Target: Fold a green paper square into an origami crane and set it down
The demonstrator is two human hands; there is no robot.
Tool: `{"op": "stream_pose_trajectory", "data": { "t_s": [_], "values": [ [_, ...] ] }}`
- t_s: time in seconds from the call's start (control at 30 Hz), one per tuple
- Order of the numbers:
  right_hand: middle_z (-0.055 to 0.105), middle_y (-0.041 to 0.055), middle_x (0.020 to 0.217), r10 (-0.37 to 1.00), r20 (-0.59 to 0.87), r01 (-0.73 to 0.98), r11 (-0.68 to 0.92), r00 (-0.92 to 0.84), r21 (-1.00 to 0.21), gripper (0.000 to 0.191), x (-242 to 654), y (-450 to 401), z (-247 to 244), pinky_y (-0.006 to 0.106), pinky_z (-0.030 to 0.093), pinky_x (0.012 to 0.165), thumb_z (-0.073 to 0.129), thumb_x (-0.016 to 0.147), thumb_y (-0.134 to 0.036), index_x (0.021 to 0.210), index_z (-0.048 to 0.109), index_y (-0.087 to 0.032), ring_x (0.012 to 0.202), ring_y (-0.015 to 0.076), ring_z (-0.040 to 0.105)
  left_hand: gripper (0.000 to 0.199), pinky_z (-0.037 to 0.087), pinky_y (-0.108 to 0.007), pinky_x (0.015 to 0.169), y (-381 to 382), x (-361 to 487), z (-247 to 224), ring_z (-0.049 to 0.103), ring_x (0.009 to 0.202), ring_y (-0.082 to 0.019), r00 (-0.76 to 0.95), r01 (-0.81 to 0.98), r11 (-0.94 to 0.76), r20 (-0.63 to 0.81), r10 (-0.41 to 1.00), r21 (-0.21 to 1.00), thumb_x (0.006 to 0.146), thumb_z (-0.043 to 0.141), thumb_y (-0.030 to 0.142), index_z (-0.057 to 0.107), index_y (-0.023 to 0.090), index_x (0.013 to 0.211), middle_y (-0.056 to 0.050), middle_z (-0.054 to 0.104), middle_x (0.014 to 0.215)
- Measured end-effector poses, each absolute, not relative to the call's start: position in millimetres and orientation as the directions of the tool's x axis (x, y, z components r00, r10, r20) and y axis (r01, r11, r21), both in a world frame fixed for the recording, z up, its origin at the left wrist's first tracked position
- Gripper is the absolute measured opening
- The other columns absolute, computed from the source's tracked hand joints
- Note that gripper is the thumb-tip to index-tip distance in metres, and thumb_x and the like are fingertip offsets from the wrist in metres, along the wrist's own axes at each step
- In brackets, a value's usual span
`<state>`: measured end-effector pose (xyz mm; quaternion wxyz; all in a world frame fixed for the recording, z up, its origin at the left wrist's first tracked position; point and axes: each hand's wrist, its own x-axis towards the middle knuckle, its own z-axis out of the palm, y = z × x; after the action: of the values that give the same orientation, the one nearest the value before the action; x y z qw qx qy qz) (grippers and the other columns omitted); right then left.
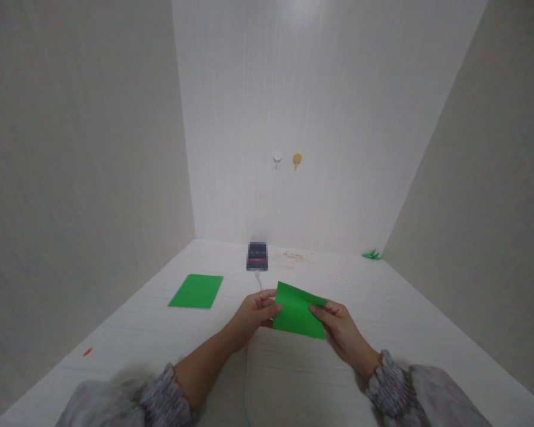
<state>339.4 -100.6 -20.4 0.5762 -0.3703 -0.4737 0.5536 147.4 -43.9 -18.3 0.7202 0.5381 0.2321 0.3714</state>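
Note:
A sheet of green paper (pixel 299 313) is held up between my two hands, above the white table. My left hand (pixel 257 314) pinches its left edge, thumb in front and fingers behind; a ring shows on one finger. On the right edge, my right hand (pixel 336 323) grips the paper the same way, with its thumb pressed on the front face. The paper is slightly tilted, its right side lower. Most of my fingertips are hidden behind it. To the left, a stack or sheet of green paper (pixel 196 291) lies flat on the table.
A blurred phone-like device (pixel 257 256) stands near the back wall, with a white cable (pixel 245 379) running forward from it. A folded green paper piece (pixel 372 255) lies in the back right corner. A small red piece (pixel 88 351) is at left. Two hooks (pixel 297 159) are on the wall.

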Motion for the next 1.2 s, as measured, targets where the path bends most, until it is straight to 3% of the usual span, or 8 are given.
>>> {"op": "stream_pose_trajectory", "data": {
  "t_s": [0.2,0.3,0.47,0.77,0.83,0.93,1.03,1.2],
  "values": [
    [0.069,0.0066,0.085,0.981,0.155,-0.134,0.139,-0.119,-0.981,0.03,340,-103,-24,0.039,0.045,0.078,0.063,0.072,-0.032,0.097,0.065,-0.016,0.079,0.0221,0.062,0.026,0.039,-0.022,0.055,-43,149,-20,0.051,0.053,-0.01,0.608,-0.23,0.12,0.046,0.792,0.966,0.062,0.067,0.031,0.063,0.011,0.078,0.0,0.057,0.059],
    [0.067,0.0055,0.089,0.944,0.279,0.068,0.294,-0.179,-0.953,0.025,343,-104,-22,0.035,0.045,0.076,0.058,0.075,-0.031,0.097,0.065,-0.021,0.083,0.0213,0.06,0.026,0.038,-0.021,0.055,-43,149,-20,0.05,0.055,-0.009,0.581,-0.248,0.115,0.053,0.812,0.962,0.066,0.064,0.033,0.061,0.012,0.081,-0.001,0.057,0.062],
    [0.064,0.0053,0.089,0.741,0.6,0.322,0.672,-0.301,-0.668,0.027,346,-108,-10,0.03,0.047,0.069,0.045,0.083,-0.027,0.105,0.061,-0.027,0.08,0.0189,0.059,0.032,0.043,-0.028,0.065,-45,150,-17,0.055,0.066,-0.013,0.568,-0.321,0.168,0.047,0.822,0.932,0.072,0.058,0.037,0.055,0.016,0.095,-0.003,0.059,0.075],
    [0.055,0.005,0.109,0.573,0.723,0.601,0.751,-0.387,-0.274,0.033,353,-110,-6,0.042,0.039,0.085,0.041,0.084,-0.021,0.113,0.053,-0.032,0.102,0.0234,0.045,0.022,0.038,-0.027,0.081,-40,147,-17,0.053,0.09,-0.017,0.445,-0.307,-0.124,0.258,0.858,0.944,0.063,0.066,0.023,0.064,0.016,0.084,-0.006,0.055,0.106],
    [0.055,0.0047,0.111,0.55,0.739,0.627,0.746,-0.39,-0.224,0.032,354,-109,-7,0.044,0.037,0.086,0.04,0.085,-0.02,0.111,0.054,-0.031,0.105,0.0241,0.042,0.028,0.038,-0.027,0.081,-40,148,-16,0.053,0.091,-0.017,0.447,-0.332,-0.069,0.221,0.867,0.941,0.064,0.066,0.023,0.061,0.017,0.091,-0.006,0.055,0.105],
    [0.053,0.0038,0.115,0.532,0.752,0.649,0.738,-0.39,-0.186,0.032,355,-108,-7,0.045,0.036,0.088,0.039,0.085,-0.019,0.11,0.055,-0.031,0.11,0.0247,0.038,0.035,0.041,-0.03,0.079,-46,153,-10,0.056,0.088,-0.017,0.533,-0.449,0.212,0.07,0.843,0.868,0.076,0.054,0.036,0.051,0.02,0.107,-0.007,0.059,0.101],
    [0.051,0.0022,0.121,0.536,0.729,0.646,0.744,-0.427,-0.169,0.031,353,-107,-10,0.046,0.034,0.09,0.04,0.085,-0.019,0.108,0.056,-0.032,0.116,0.0248,0.033,0.045,0.043,-0.033,0.077,-54,155,-3,0.057,0.089,-0.021,0.717,-0.423,0.435,0.001,0.697,0.795,0.079,0.042,0.049,0.053,0.015,0.107,-0.012,0.06,0.099],
    [0.037,-0.0026,0.134,0.549,0.681,0.663,0.738,-0.485,-0.123,0.028,346,-106,-17,0.05,0.028,0.093,0.051,0.079,-0.02,0.101,0.06,-0.034,0.125,0.0278,0.02,0.038,0.043,-0.033,0.075,-59,153,-2,0.059,0.084,-0.023,0.768,-0.415,0.44,0.047,0.639,0.796,0.073,0.057,0.024,0.053,0.01,0.108,-0.015,0.061,0.097]
  ]
}}
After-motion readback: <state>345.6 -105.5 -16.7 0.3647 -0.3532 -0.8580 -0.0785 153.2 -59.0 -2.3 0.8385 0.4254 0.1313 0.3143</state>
